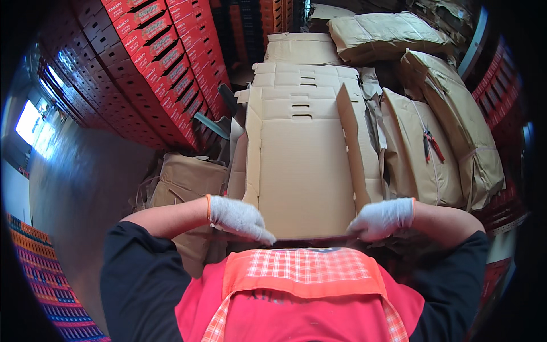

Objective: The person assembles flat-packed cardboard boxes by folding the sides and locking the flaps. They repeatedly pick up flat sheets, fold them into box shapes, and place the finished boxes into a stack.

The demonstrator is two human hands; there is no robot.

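A partly folded cardboard box [305, 171] lies before me, brown inside, with its left and right side walls standing up. Its far end lies flat and has slots cut in it. My left hand [242, 219], in a whitish work glove with an orange cuff, is closed on the near left corner. At the near right corner, my right hand [382, 219] grips the box in a similar glove. The fingertips of both hands are partly hidden at the near edge. More flat cardboard blanks [330, 73] lie beneath and beyond the box.
Tall stacks of red printed boxes [165, 62] rise at the left. Paper-wrapped bundles [424, 151] lie at the right, one bearing a red-handled hand tool [433, 146]. Another wrapped bundle [191, 179] stands near my left arm. Colourful crates [54, 279] fill the lower left.
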